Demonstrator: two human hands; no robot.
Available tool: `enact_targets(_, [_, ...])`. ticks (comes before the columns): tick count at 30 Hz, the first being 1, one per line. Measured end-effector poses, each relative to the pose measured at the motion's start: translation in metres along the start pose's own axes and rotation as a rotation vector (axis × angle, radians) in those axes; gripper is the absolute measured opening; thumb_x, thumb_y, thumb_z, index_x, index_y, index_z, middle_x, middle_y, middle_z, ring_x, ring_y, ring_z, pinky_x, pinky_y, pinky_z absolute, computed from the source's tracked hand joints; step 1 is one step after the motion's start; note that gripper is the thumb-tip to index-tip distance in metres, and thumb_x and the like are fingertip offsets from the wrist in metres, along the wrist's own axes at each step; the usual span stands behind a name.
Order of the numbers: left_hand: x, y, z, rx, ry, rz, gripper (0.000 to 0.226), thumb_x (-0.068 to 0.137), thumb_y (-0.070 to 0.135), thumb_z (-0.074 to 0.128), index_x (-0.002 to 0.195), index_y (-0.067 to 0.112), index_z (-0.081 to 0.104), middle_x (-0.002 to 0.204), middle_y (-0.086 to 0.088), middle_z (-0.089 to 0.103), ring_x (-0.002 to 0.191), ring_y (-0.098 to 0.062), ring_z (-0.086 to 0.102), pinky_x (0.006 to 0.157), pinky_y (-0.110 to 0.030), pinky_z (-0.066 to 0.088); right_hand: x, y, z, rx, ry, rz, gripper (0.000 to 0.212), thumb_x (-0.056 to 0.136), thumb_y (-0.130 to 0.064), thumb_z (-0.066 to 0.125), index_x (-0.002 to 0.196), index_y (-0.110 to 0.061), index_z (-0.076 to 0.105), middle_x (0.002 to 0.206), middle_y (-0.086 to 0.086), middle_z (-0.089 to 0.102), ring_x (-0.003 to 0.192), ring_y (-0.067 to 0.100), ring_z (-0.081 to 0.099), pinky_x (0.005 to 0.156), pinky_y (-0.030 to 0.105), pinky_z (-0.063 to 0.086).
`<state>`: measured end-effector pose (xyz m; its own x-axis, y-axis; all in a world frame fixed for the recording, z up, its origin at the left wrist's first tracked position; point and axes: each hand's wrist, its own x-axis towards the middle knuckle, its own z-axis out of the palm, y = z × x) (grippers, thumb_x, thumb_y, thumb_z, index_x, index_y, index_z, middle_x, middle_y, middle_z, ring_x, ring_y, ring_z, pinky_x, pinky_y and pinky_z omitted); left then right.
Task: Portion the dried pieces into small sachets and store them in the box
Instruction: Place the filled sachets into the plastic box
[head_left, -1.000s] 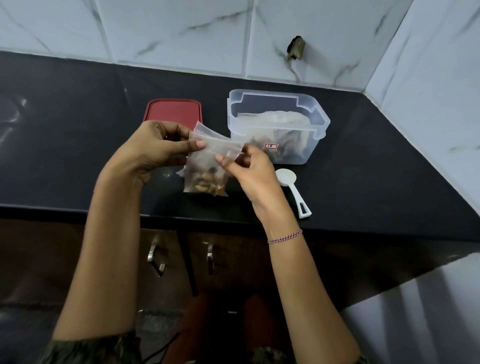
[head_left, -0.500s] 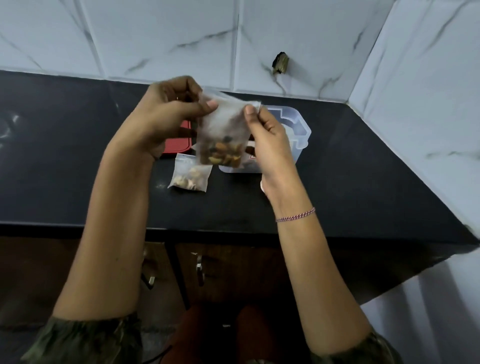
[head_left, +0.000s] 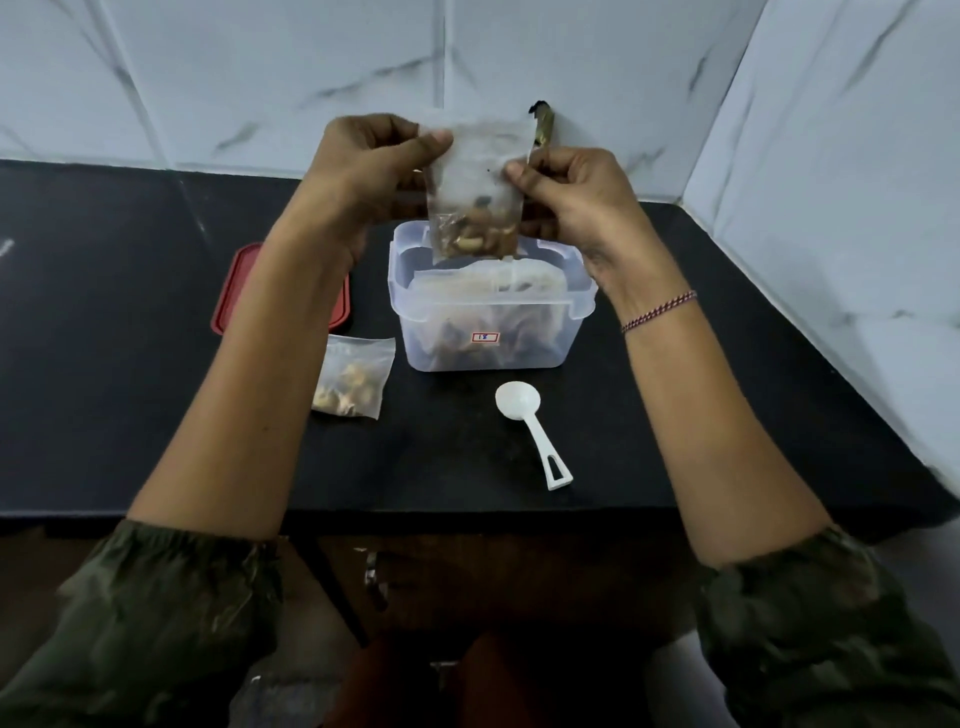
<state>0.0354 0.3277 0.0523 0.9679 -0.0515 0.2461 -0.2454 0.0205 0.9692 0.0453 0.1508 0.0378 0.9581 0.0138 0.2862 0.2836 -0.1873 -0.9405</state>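
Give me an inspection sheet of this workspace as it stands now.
Surface: black counter, bare near its front edge.
Job's things: held sachet of dried pieces above the open clear box; second sachet lying left of it.
Clutter: white scoop; red lid behind the left forearm.
Grippers: left hand and right hand pinch the sachet's upper edges.
Cables: nothing seen.
Surroundings: marbled wall tiles.

Red lid (head_left: 234, 291) half hidden behind left forearm; box (head_left: 488, 332) contents blurred through cloudy plastic.
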Motion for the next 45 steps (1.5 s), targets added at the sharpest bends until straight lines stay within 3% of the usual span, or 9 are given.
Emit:
enact_targets(7, [0.018, -0.026, -0.014, 0.175, -0.086, -0.106, 0.009, 0.082, 0.015, 0.073, 0.086, 0.008, 0.069, 0.067, 0.003, 0.071, 0.071, -0.011, 0.069, 0.072, -0.024, 0.058, 0.02, 0.017, -0.002, 0.075, -0.001, 0.096, 0.012, 0.088, -0.009, 0.064, 0.077, -0.007, 0.066, 0.055, -0.005, 0.065, 0.054, 0.009, 0.064, 0.059, 0.023, 0.056])
enact_targets(10, [0.021, -0.03, -0.018, 0.236, -0.065, -0.116, 0.007, 0.079, 0.011, 0.075, 0.08, 0.009, 0.068, 0.056, 0.006, 0.067, 0.057, -0.005, 0.064, 0.064, -0.018, 0.057, 0.022, 0.019, 0.0, 0.085, -0.022, 0.125, 0.008, 0.087, -0.006, 0.065, 0.079, -0.005, 0.064, 0.052, -0.007, 0.064, 0.05, 0.006, 0.062, 0.054, 0.02, 0.054])
enact_targets(17, [0.026, -0.041, -0.021, 0.501, -0.047, -0.109, 0.033, 0.071, 0.013, 0.082, 0.099, 0.01, 0.065, 0.051, 0.007, 0.066, 0.049, 0.0, 0.062, 0.054, -0.011, 0.048, 0.022, 0.025, 0.002, -0.095, -0.082, 0.197, 0.039, 0.08, 0.001, 0.07, 0.11, -0.007, 0.048, 0.077, 0.012, 0.064, 0.059, 0.014, 0.065, 0.054, 0.024, 0.055])
enact_targets(20, [0.029, -0.045, -0.019, 0.743, -0.045, -0.076, 0.049, 0.067, 0.023, 0.085, 0.109, 0.012, 0.063, 0.081, -0.003, 0.072, 0.081, -0.009, 0.068, 0.084, -0.03, 0.052, 0.024, 0.028, 0.004, -0.207, -0.15, 0.273, 0.044, 0.08, 0.002, 0.069, 0.111, -0.011, 0.042, 0.078, 0.01, 0.062, 0.055, 0.011, 0.065, 0.053, 0.023, 0.054])
enact_targets(22, [0.029, -0.045, -0.017, 0.956, -0.051, -0.046, 0.054, 0.067, 0.03, 0.084, 0.113, 0.015, 0.06, 0.1, -0.004, 0.07, 0.103, -0.018, 0.062, 0.091, -0.039, 0.048, 0.024, 0.028, 0.006, -0.279, -0.212, 0.326, 0.046, 0.081, 0.002, 0.068, 0.113, -0.012, 0.038, 0.078, 0.01, 0.061, 0.054, 0.01, 0.066, 0.054, 0.022, 0.055])
enact_targets(29, [0.025, -0.038, -0.008, 1.289, -0.164, 0.029, 0.062, 0.069, 0.046, 0.079, 0.119, 0.018, 0.054, 0.105, 0.0, 0.066, 0.106, -0.024, 0.058, 0.074, -0.033, 0.04, 0.024, 0.026, 0.018, -0.542, -0.31, 0.364, 0.049, 0.081, -0.01, 0.072, 0.116, -0.012, 0.038, 0.097, 0.015, 0.067, 0.073, 0.025, 0.071, 0.071, 0.034, 0.06])
enact_targets(37, [0.032, -0.025, -0.005, 1.315, -0.391, 0.012, 0.04, 0.07, 0.05, 0.077, 0.096, 0.02, 0.073, 0.095, 0.003, 0.07, 0.091, -0.017, 0.062, 0.071, -0.031, 0.047, 0.018, 0.002, 0.016, -0.869, -0.296, 0.098, 0.047, 0.071, -0.029, 0.079, 0.112, -0.015, 0.061, 0.1, -0.001, 0.057, 0.083, 0.013, 0.06, 0.077, 0.025, 0.049])
enact_targets(41, [0.035, -0.024, 0.002, 1.379, -0.473, -0.039, 0.04, 0.068, 0.052, 0.078, 0.096, 0.023, 0.074, 0.091, 0.006, 0.071, 0.089, -0.016, 0.062, 0.071, -0.031, 0.048, 0.018, -0.002, 0.023, -0.968, -0.55, 0.186, 0.052, 0.072, -0.032, 0.079, 0.119, -0.018, 0.062, 0.102, -0.001, 0.063, 0.087, 0.012, 0.06, 0.064, 0.017, 0.044])
enact_targets(45, [0.038, -0.025, 0.005, 1.413, -0.504, -0.063, 0.039, 0.07, 0.051, 0.077, 0.098, 0.023, 0.074, 0.094, 0.006, 0.071, 0.091, -0.017, 0.063, 0.068, -0.031, 0.046, 0.024, 0.002, 0.025, -0.97, -0.604, 0.217, 0.047, 0.076, -0.026, 0.077, 0.12, -0.018, 0.06, 0.1, 0.0, 0.063, 0.084, 0.013, 0.061, 0.055, 0.016, 0.041])
